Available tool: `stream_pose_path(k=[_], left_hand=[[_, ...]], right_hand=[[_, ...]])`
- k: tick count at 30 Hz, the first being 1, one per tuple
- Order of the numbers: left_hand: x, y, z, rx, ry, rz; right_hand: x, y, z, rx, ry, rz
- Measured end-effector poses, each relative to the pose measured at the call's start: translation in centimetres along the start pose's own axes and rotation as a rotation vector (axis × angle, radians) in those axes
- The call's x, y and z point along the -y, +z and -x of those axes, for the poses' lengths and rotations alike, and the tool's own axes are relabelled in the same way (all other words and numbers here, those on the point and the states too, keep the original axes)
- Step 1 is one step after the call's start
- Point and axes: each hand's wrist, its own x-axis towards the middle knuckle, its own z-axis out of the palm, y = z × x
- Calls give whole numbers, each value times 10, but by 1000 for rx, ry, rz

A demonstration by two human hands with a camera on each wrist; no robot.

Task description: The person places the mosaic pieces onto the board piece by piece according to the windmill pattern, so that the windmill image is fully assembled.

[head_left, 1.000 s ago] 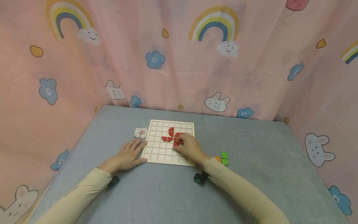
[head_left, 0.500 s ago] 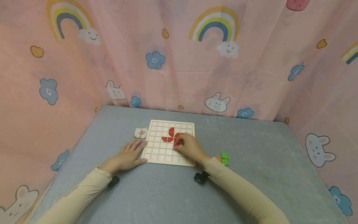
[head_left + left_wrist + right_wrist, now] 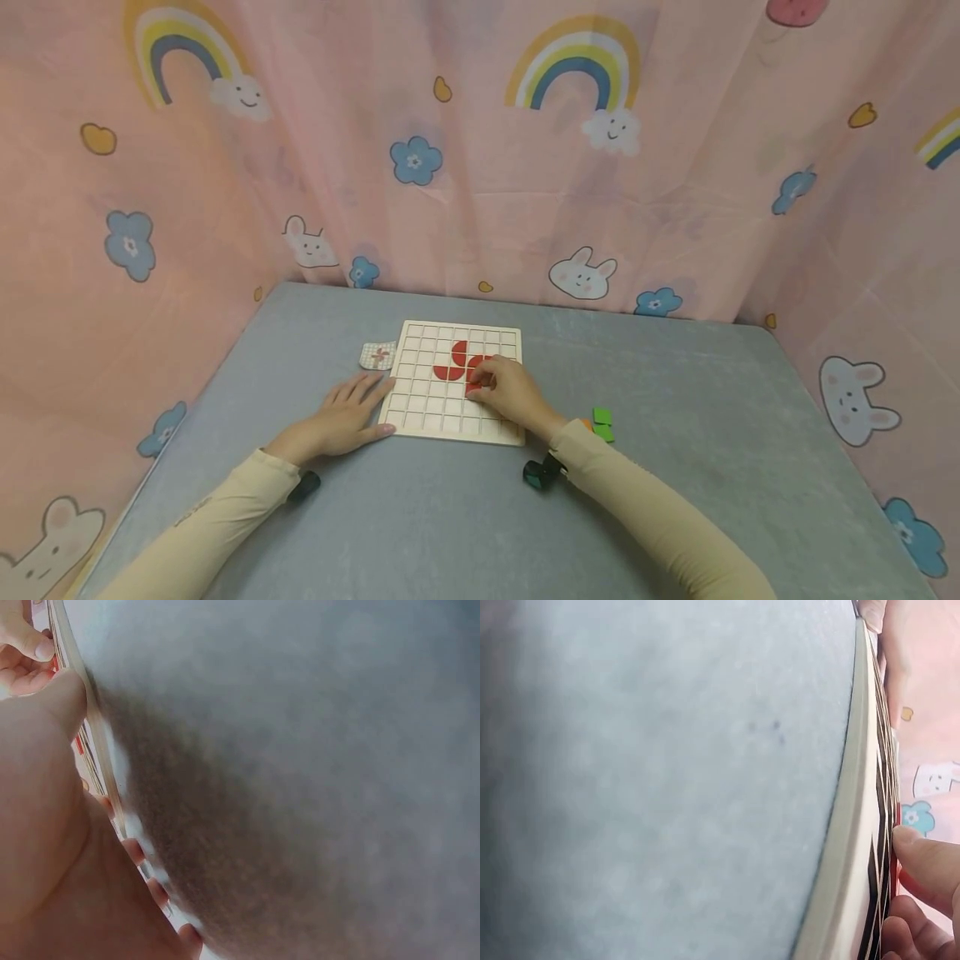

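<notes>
A pale wooden grid board (image 3: 423, 410) lies on the grey table, with red quarter-circle tiles (image 3: 454, 372) in its middle squares, set like pinwheel blades. My right hand (image 3: 519, 394) is over the right part of the board. Its thumb and curled fingers pinch a red tile (image 3: 903, 879) at the grid, mostly covered by the fingers. My left hand (image 3: 341, 423) rests with fingers spread at the left edge of the board, thumb and a fingertip touching the frame. In the left wrist view, the thumb (image 3: 67, 694) lies along the board's side.
A small card (image 3: 377, 356) printed with a grid and a red pinwheel lies against the board's left edge. To the right of the board are green square tiles (image 3: 602, 417) and an orange tile (image 3: 588, 426), partly hidden by the right sleeve. A pink patterned curtain (image 3: 480, 208) surrounds the table.
My right hand has shifted very slightly right at the red tile, its sleeve now covering more of the orange tile. The left hand and the board have stayed in place.
</notes>
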Motion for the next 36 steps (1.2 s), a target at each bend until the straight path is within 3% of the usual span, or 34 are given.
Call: stream_pose_path(k=[9, 16, 22, 28, 36], left_hand=[[4, 4, -1, -8, 9, 15], [0, 0, 0, 5, -1, 12], [0, -1, 0, 10, -1, 11], [1, 1, -1, 12, 5, 25], [4, 3, -1, 2, 22, 36]], right_hand=[[-1, -1, -1, 10, -16, -3], [-3, -1, -1, 1, -28, -9], [-6, -5, 1, 5, -26, -72], [-12, -23, 9, -8, -36, -162], [-35, -61, 32, -32, 0, -136]])
